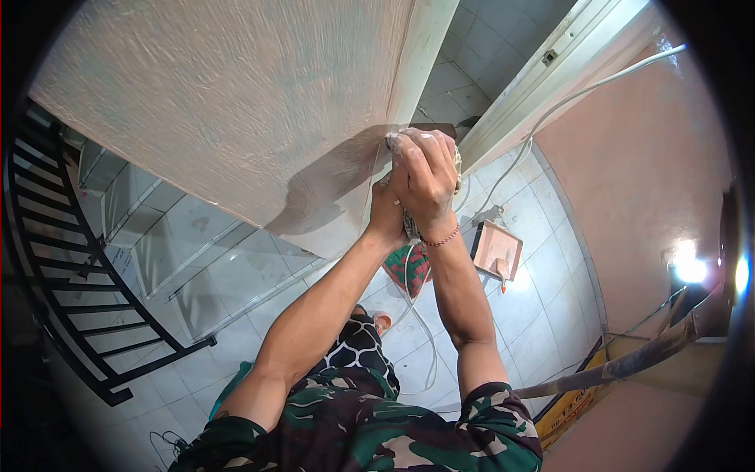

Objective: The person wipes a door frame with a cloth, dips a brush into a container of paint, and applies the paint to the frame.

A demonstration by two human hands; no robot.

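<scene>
A power tool, mostly hidden under both hands, sat pressed against the wall [236,102] at the edge of a wet grey patch [330,197], close beside the pale door frame [421,63]; the right hand [429,177] was wrapped tight over its top and the left hand [385,212] closed beneath it, though how firmly the lower fingers gripped could not be told. A white cable [417,315] hung from the tool in a loop between the forearms, a second cord [550,110] ran across the pink wall [645,173], and either might have snagged a wrist or foot if the tool had swung wide. The frame's edge lay just right of the hands, so a slip that way risked marking it. Far below, on the tiled floor [519,315], a tray [497,250] stood near the cord, and the view down suggested a raised perch; a lean outward could have cost balance. The black railing [71,259] closed off the left, while a wooden pole [629,362] crossed the lower right. Open wall remained up and to the left
</scene>
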